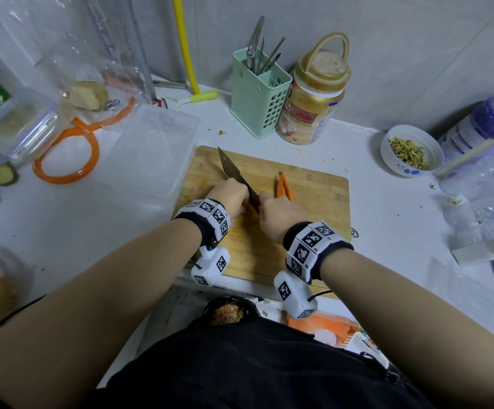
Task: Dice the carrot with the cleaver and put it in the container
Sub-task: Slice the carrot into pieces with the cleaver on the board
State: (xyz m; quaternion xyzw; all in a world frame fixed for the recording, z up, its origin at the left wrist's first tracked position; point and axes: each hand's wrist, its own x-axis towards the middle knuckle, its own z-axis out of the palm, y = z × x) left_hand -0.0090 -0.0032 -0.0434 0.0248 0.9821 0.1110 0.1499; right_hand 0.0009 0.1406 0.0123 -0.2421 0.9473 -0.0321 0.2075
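Speckled white desk (387, 202). Rectangular slatted bamboo board (313, 184). Clear, lidless plastic container (151, 152) touching board's left edge. Dark pointed cleaver (232, 172), gripped by curled right hand (281, 214). Curled left hand (229, 194), probably pinning carrot. Tapered orange carrot piece (284, 187) beside blade.

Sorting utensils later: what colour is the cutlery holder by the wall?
Pale mint green cutlery holder, seen in the head view.

Open board (313, 202) right of the carrot (284, 188); the container (151, 149) hems its left edge.
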